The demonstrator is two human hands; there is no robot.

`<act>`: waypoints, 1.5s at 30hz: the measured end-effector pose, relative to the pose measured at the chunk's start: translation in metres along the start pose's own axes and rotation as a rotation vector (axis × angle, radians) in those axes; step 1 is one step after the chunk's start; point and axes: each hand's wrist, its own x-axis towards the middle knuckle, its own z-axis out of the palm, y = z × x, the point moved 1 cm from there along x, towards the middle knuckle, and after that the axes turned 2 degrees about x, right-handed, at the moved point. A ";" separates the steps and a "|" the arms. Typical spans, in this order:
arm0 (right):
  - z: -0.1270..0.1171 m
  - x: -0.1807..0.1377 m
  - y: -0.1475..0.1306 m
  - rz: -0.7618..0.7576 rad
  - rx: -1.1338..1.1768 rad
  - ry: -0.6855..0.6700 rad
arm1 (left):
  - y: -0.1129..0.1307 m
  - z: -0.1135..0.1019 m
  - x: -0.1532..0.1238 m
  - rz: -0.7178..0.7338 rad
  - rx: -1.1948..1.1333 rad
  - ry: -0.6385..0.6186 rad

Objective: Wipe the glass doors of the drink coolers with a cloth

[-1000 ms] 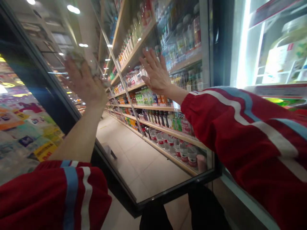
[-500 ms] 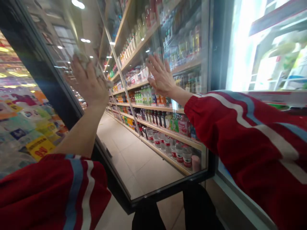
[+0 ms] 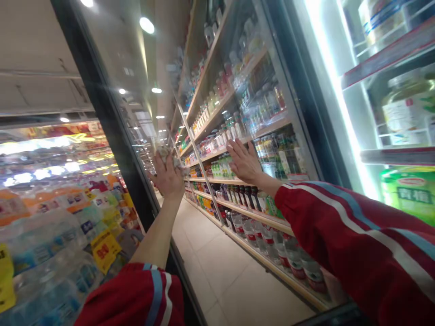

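My left hand (image 3: 169, 175) presses a crumpled pale cloth (image 3: 165, 153) against the glass door (image 3: 142, 81), fingers curled over the wad. My right hand (image 3: 245, 162) lies flat on the same pane further right, fingers spread, holding nothing. Both arms wear red sleeves with white and blue stripes. The door has a black frame (image 3: 102, 113), and its glass shows shelves of bottled drinks (image 3: 238, 136).
A lit cooler interior (image 3: 401, 113) with packaged goods stands open on the right. Stacked water packs with yellow price tags (image 3: 61, 253) fill the left. A tiled aisle floor (image 3: 231, 276) runs between the shelves.
The view has tilted upward and both hands now sit lower and smaller in it. My left hand with the cloth has slid right along the glass, closer to my right hand.
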 end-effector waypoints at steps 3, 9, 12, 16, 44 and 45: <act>0.004 -0.003 -0.008 0.040 0.011 0.025 | 0.009 0.006 -0.009 0.055 -0.032 -0.005; 0.010 -0.007 -0.016 0.089 0.021 0.070 | 0.042 0.022 -0.034 0.286 -0.083 -0.167; 0.009 -0.009 -0.017 0.083 0.016 0.038 | 0.020 0.013 -0.027 0.136 -0.064 -0.072; 0.006 -0.010 -0.022 0.130 0.000 -0.002 | -0.008 0.001 -0.019 -0.002 -0.005 0.001; 0.018 -0.023 -0.015 0.067 0.016 0.060 | 0.034 0.040 -0.064 0.402 -0.118 -0.165; 0.018 -0.023 -0.014 0.066 0.009 0.056 | 0.028 0.038 -0.061 0.378 -0.116 -0.148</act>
